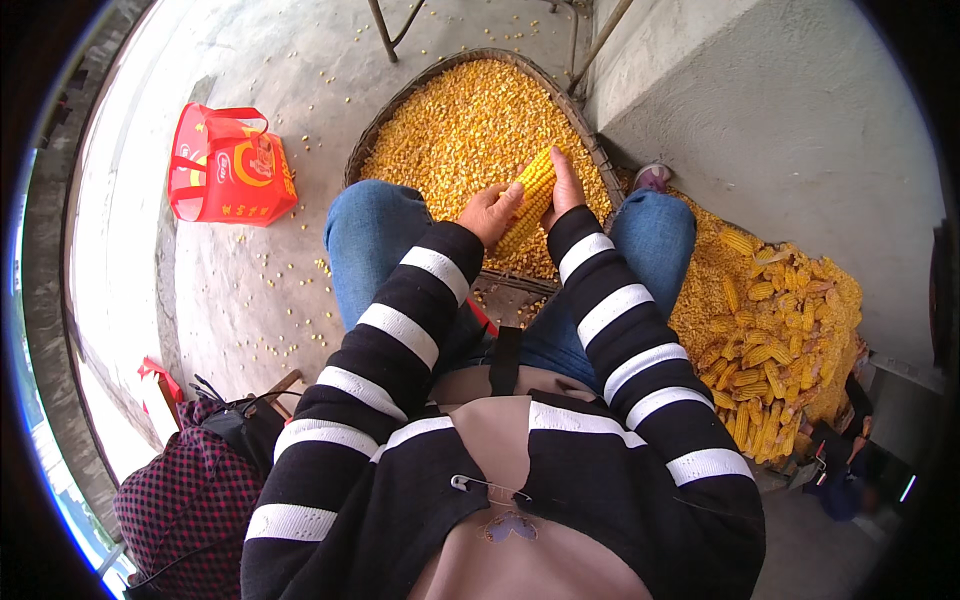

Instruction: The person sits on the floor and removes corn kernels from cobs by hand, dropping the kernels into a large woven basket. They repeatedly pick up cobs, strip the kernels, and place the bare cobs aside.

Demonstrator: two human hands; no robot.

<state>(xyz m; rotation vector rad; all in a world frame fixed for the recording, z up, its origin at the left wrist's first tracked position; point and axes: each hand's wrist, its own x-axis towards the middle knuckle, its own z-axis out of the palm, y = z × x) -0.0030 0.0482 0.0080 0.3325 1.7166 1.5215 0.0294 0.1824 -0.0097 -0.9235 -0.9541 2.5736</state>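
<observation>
Between my two hands is an ear of yellow corn [531, 196], tilted with its upper end towards the right. My left hand [489, 214] grips it low on its left side, the thumb lying along the kernels. On the other side my right hand [564, 189] holds it, thumb near the upper tip. Below the ear spreads a heap of loose corn kernels [465, 124] in a wide woven basket [358, 160], set in front of my knees. The finger parts behind the ear are hidden.
A pile of corn ears [772, 330] lies on more kernels to my right, beside a grey wall [780, 142]. A red bag [232, 169] stands on the concrete floor [300, 97] at left, among scattered kernels. A checkered bag [191, 495] sits lower left. Metal legs [386, 34] stand beyond the basket.
</observation>
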